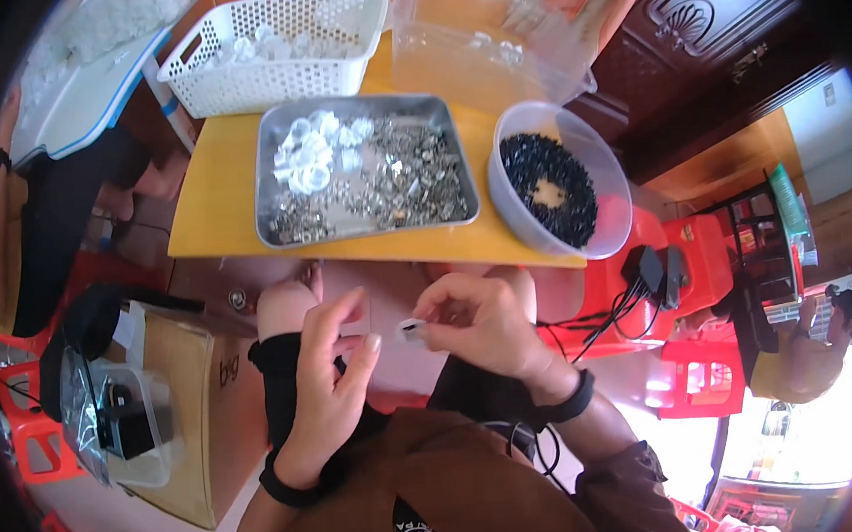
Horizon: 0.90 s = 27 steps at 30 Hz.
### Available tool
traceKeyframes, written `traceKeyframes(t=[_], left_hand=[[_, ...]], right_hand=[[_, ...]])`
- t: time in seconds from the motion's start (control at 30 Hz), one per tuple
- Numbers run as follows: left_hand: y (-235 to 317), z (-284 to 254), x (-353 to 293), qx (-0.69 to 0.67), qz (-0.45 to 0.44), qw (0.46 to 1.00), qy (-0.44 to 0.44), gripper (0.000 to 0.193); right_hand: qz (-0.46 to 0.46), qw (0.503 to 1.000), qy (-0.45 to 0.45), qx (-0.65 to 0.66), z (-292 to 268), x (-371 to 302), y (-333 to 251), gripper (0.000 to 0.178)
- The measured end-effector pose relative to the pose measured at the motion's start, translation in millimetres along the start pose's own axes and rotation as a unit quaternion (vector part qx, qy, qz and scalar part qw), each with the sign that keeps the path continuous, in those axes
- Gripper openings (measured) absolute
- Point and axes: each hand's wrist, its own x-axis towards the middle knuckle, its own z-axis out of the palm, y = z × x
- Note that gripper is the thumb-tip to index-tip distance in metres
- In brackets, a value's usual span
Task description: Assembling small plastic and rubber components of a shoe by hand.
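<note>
My right hand (489, 326) pinches a small whitish plastic piece (412, 330) with a dark spot on it, between thumb and fingertips above my lap. My left hand (330, 381) is just left of it, thumb and fingers apart, with nothing seen between them. In front of both hands, a metal tray (369, 234) lies on the yellow table (214, 197). White round plastic parts (310, 155) are heaped at its left, and many small shiny metal parts (419, 173) are spread over the rest. To its right, a clear plastic bowl (615, 188) contains small black pieces (577, 171).
A white perforated basket (266, 94) with clear parts and a transparent bin (451, 57) stand at the back. A cardboard box (233, 408) is at my left. Black cables (612, 312) lie over red stools (692, 257) at right. Other people sit left and far right.
</note>
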Motion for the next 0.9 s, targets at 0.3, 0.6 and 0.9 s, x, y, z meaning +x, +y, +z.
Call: traceKeyframes(t=[0.3, 0.6, 0.9], left_hand=[[-15, -22, 2, -0.181, -0.115, 0.976, -0.039, 0.023], [-30, -41, 7, -0.208, -0.141, 0.967, -0.027, 0.019], [-31, -40, 10, -0.239, -0.169, 0.956, -0.025, 0.017]], right_hand=[[-0.214, 0.942, 0.258, -0.01, -147, 123, -94, 0.021], [-0.226, 0.877, 0.065, -0.419, -38, 153, -26, 0.017], [-0.209, 0.815, 0.044, -0.539, 3, 199, -17, 0.022]])
